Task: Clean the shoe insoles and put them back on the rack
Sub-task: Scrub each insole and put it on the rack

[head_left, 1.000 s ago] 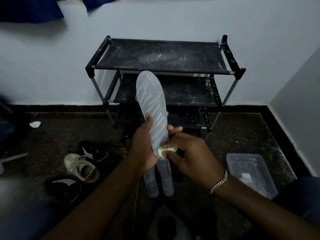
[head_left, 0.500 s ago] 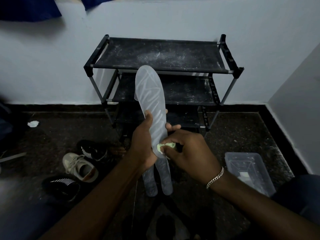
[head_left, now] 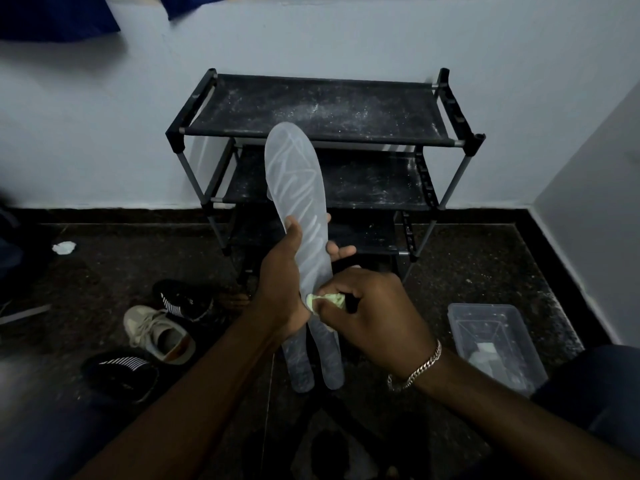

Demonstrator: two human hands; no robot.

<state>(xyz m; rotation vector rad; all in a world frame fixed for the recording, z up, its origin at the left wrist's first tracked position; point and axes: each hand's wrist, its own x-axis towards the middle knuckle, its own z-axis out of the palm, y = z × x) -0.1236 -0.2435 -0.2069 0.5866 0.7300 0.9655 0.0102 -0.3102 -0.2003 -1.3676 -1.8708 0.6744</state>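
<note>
My left hand (head_left: 280, 282) grips a pale grey insole (head_left: 294, 181) around its middle and holds it upright, toe end up, in front of the black shoe rack (head_left: 318, 109). Wet streaks run across its face. My right hand (head_left: 374, 313) pinches a small pale green cloth (head_left: 327, 299) against the lower part of that insole. Two more grey insoles (head_left: 325, 355) lie side by side on the dark floor below my hands, partly hidden by them.
Three shoes lie on the floor at the left: a beige sneaker (head_left: 157, 332) and two black striped ones (head_left: 181, 299). A clear plastic tub (head_left: 495, 344) sits at the right. A white scrap (head_left: 64, 247) lies far left. Walls close in behind and on the right.
The green cloth has slid slightly along the lower part of the held insole under my right hand. The insole and my left hand stay almost where they were.
</note>
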